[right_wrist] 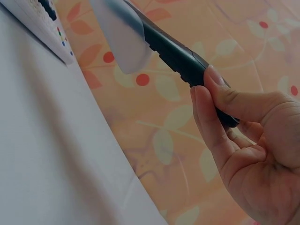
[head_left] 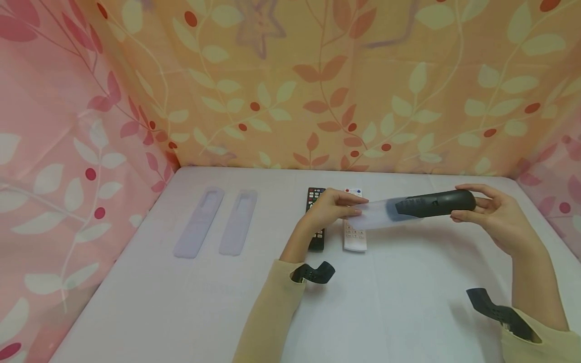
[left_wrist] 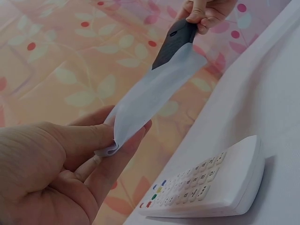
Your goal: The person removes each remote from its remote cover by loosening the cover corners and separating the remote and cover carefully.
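Above the table, my left hand (head_left: 328, 207) pinches the closed end of a translucent remote cover (head_left: 374, 214). My right hand (head_left: 501, 217) holds the outer end of a black remote control (head_left: 438, 204) between thumb and fingers. The remote's other end sits partway inside the cover, showing dark through it. In the left wrist view the cover (left_wrist: 154, 89) looks flat and folded at the pinched end. From the right wrist, the remote's (right_wrist: 176, 56) buttons along one side are visible outside the cover.
On the white table (head_left: 363, 312) beneath my left hand lie a second black remote (head_left: 316, 242) and a white remote (head_left: 355, 239), both partly hidden. Two translucent covers (head_left: 199, 224) lie side by side at the left. Floral cloth (head_left: 281, 101) hangs around the back and sides.
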